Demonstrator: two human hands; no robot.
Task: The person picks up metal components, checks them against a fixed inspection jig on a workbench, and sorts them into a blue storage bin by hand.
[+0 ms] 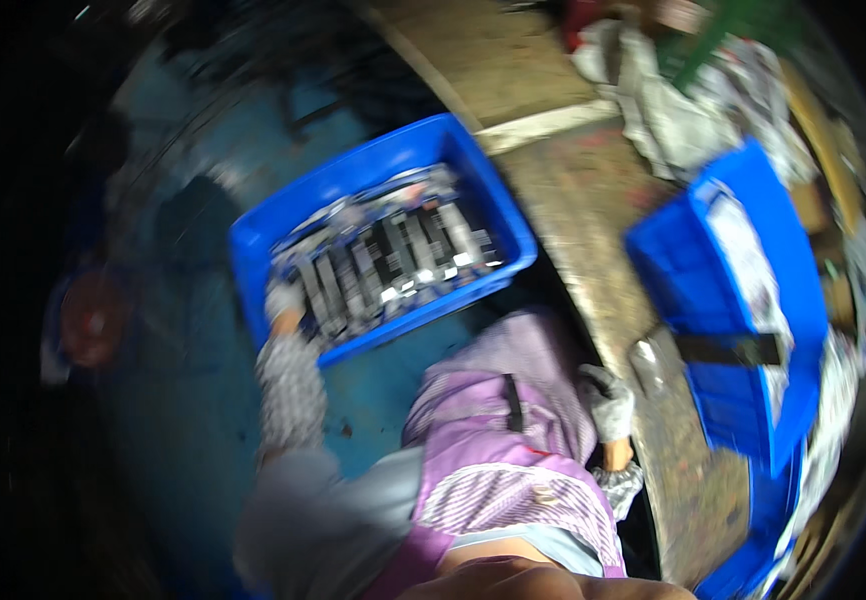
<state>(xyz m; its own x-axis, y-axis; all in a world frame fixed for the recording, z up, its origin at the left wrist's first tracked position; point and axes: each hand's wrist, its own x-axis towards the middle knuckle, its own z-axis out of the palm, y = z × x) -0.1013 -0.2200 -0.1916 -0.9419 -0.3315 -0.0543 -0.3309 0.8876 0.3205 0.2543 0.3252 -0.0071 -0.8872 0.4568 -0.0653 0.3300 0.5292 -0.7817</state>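
A blue plastic bin (383, 150) stands tilted in view on the left, holding several long black and silvery bar-shaped pieces (393, 250) laid side by side. My left hand (285, 303), in a pale glove, is at the bin's left wall, beside the end piece; blur hides its fingers, so its grip is unclear. Close to the wooden bench's near edge hangs my right hand (611, 405), gloved in white with greyish fingertips. Its fingers look stretched out, with nothing visible in them. Patterned sleeve covers are on both forearms.
A worn wooden bench (573, 220) runs along my right. Upon it sits a second blue bin (653, 250) with pale contents and a dark bar (728, 348) across it. White plastic bags (653, 110) lie behind. The floor (203, 400) is blue. Much is motion-blurred.
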